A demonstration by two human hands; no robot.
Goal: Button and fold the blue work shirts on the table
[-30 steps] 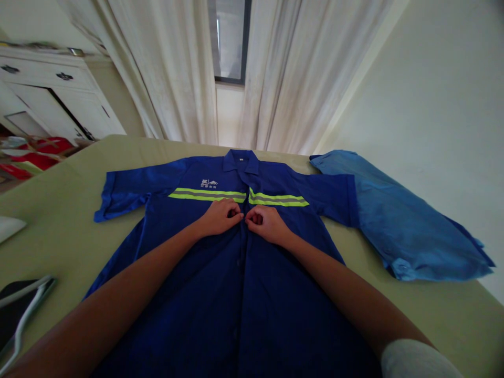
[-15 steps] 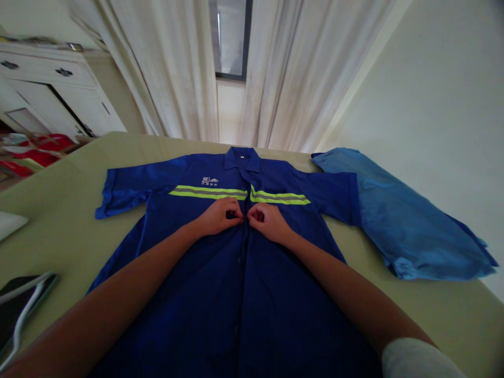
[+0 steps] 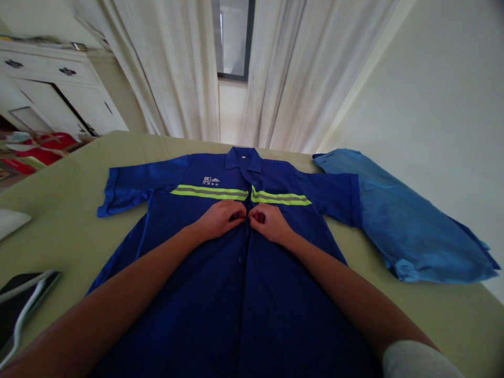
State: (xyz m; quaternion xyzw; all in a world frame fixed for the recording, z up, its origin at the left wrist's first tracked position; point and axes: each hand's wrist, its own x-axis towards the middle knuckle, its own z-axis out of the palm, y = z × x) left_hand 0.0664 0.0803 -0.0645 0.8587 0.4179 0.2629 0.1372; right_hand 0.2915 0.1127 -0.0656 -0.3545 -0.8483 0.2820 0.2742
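Observation:
A dark blue short-sleeved work shirt (image 3: 197,310) lies spread front side up, its collar at the far end. Yellow-green and grey reflective strips (image 3: 279,198) cross its chest, and a white logo sits above the left strip. At the front opening, just below the strips, my left hand (image 3: 222,218) pinches one edge of the shirt. My right hand (image 3: 270,223) pinches the other edge right beside it, fingertips nearly touching. Whether a button is between the fingers is hidden. Lower down the placket, small buttons show faintly.
Folded lighter blue clothing (image 3: 421,226) lies on the right, touching the shirt's sleeve. On the left of the table (image 3: 71,210) are a dark flat device (image 3: 19,299) with a white cable and a white object (image 3: 11,221). Behind stand curtains (image 3: 181,68) and a white cabinet (image 3: 51,79).
Both hands stay pinched at the same spot on the shirt front, with only slight finger movement. The whole view has shifted a little.

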